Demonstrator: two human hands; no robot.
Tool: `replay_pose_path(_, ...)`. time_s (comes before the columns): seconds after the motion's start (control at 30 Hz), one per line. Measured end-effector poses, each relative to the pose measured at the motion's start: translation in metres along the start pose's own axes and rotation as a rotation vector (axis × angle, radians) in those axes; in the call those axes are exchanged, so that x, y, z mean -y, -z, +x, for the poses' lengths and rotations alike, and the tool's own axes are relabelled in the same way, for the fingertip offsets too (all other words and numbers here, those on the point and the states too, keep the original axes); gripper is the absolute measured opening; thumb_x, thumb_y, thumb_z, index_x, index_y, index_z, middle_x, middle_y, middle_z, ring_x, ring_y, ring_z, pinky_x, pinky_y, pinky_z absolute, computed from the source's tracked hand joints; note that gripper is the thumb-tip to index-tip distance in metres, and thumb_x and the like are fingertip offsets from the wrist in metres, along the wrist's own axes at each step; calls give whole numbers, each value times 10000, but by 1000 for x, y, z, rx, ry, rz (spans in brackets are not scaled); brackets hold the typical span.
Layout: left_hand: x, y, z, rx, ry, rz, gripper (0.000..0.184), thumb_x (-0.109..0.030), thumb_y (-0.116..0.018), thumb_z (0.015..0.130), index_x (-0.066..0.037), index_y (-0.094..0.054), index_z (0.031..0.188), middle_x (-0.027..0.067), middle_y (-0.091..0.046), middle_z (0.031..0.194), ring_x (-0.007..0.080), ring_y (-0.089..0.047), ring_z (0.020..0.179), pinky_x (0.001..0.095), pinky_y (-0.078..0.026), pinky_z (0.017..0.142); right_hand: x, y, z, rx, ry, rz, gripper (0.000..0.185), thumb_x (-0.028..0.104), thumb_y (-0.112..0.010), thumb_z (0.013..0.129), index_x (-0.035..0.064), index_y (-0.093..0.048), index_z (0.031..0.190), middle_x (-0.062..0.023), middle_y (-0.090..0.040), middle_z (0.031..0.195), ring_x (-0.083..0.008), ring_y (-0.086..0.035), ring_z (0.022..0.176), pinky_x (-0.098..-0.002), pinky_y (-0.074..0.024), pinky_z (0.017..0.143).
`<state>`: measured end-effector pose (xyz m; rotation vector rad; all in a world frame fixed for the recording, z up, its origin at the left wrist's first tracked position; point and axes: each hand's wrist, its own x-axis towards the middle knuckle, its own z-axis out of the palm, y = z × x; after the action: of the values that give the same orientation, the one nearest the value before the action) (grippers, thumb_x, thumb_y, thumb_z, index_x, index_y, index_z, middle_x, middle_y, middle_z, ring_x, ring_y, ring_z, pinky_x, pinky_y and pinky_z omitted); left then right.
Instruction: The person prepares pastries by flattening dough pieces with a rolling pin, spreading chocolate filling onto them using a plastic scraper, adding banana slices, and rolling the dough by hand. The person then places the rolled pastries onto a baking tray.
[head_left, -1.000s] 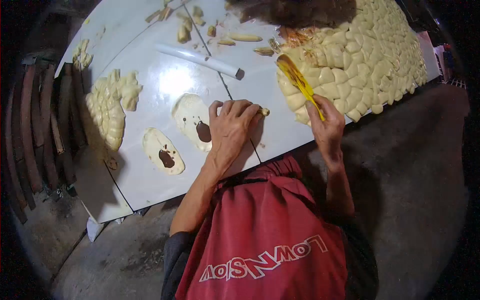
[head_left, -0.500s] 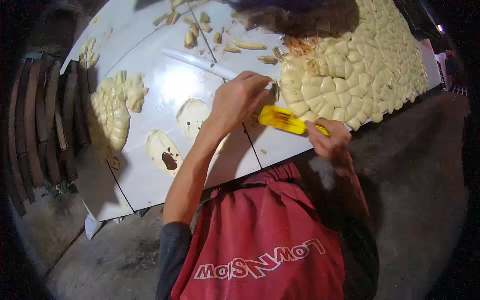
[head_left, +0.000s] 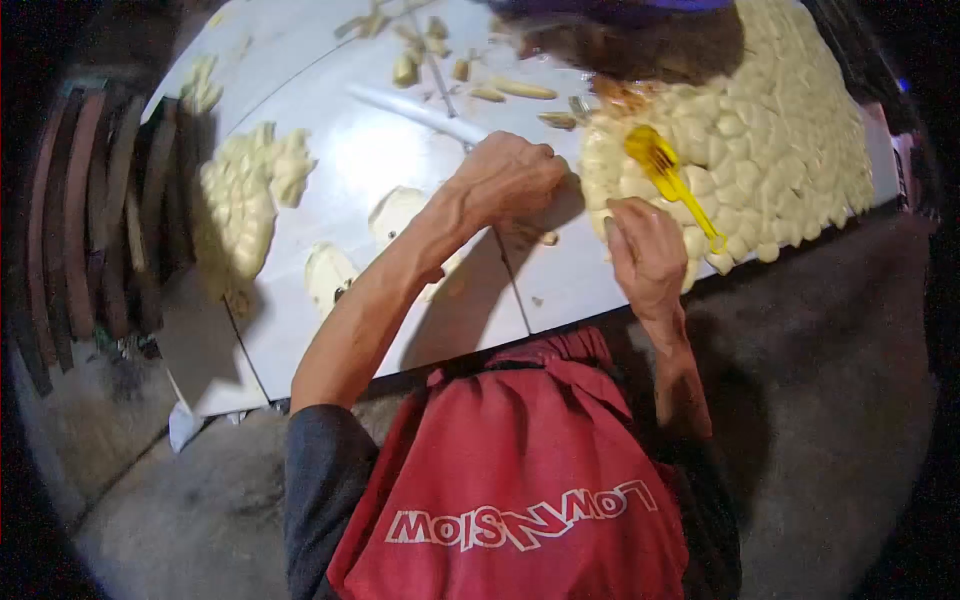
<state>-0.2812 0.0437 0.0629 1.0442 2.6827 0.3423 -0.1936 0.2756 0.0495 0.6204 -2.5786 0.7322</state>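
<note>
The left hand reaches across the worktop, its fingers curled down and turned from view, so whether they are clamped on anything I cannot tell. To their right, just beside the near edge of a broad sheet of pale dough pieces, hovers the right hand; its fingers are bent, and I cannot tell whether their tips meet or pinch something small. A yellow spatula lies on the dough pieces just beyond and to the right of the right fingers, its stained, broad end pointing away and its handle end lying to their right, apart from them. Between the 2 hands, closer in than the left fingers, a small pale morsel sits on the surface. To the left of the left fingers, past the forearm, are 2 flattened dough ovals, partly hidden by the arm. Just beyond the left fingers, a pale tube slants away to the left, with yellowish, banana-like pieces scattered farther off. Well left of these fingers rests a smaller clump of dough, near dark, curved slats.
</note>
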Motion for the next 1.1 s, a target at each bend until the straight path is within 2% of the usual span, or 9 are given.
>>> replay_pose_path(0.13, 5, 6, -41, -160, 88, -159, 180, -217, -654, 846, -71, -712, 932, 125, -730, 892, 366, -712, 790, 467, -568, 699, 23, -21, 9, 93, -5, 169, 260, 106, -743, 875, 90, -716, 1133, -69, -697, 1076, -282, -683, 933, -402, -553, 814)
replay_pose_path(0.17, 3, 18, -56, -128, 134, -178, 165, -218, -675, 845, -68, -698, 910, 113, -721, 903, 362, -705, 783, 453, -562, 684, 29, -21, 13, 114, -14, 193, 262, 105, -744, 875, 89, -715, 1135, -70, -696, 1075, -280, -687, 924, -398, -556, 803)
replay_pose_path(0.27, -4, 31, -117, -185, 291, -129, 223, -175, -751, 796, -120, -693, 1004, 74, -714, 931, 316, -718, 830, 426, -572, 710, 42, -25, 26, 173, 3, 291, 273, 97, -742, 879, 91, -706, 1150, -73, -696, 1072, -266, -701, 881, -376, -572, 745)
replay_pose_path(0.47, -18, -15, -199, -166, 463, -154, 220, -188, -772, 784, -141, -716, 991, 46, -696, 866, 279, -721, 772, 395, -575, 639, 67, -46, 27, 301, 103, 409, 260, 71, -741, 875, 77, -702, 1132, -78, -696, 1042, -258, -708, 890, -359, -586, 741)
replay_pose_path(0.5, -19, -16, -201, -170, 488, -132, 180, -189, -743, 817, -167, -734, 996, 42, -701, 874, 273, -725, 777, 393, -575, 630, 71, -51, 27, 301, 120, 410, 258, 65, -744, 870, 77, -703, 1124, -80, -698, 1022, -257, -709, 884, -354, -585, 745)
replay_pose_path(0.73, -26, -38, -207, -385, 496, -305, 139, -199, -686, 901, -161, -741, 1022, 27, -679, 851, 257, -707, 750, 395, -556, 623, 94, -64, 21, 377, 286, 358, 253, 86, -754, 865, 106, -708, 1113, -32, -691, 1019, -219, -704, 838, -349, -568, 687)
replay_pose_path(0.9, -37, -53, -220, -608, 555, -330, 146, -161, -760, 857, -145, -723, 998, 22, -669, 831, 229, -697, 703, 346, -535, 572, 98, -85, 9, 481, 302, 317, 245, 106, -743, 860, 142, -708, 1100, -18, -679, 1019, -190, -705, 810, -332, -549, 637)
replay_pose_path(1.03, -49, -59, -237, -618, 441, -246, 192, -202, -807, 827, -155, -734, 998, 8, -669, 834, 193, -691, 673, 327, -544, 569, 98, -79, 13, 453, 243, 423, 263, 161, -766, 865, 137, -711, 1121, -21, -678, 997, -193, -700, 785, -324, -550, 641)
replay_pose_path(1.1, -52, -64, -240, -541, 468, -232, 263, -167, -761, 816, -195, -745, 1077, 0, -692, 911, 209, -713, 722, 332, -567, 593, 96, -67, 17, 520, 296, 396, 270, 177, -768, 869, 143, -712, 1131, -19, -676, 993, -199, -700, 792, -323, -551, 640)
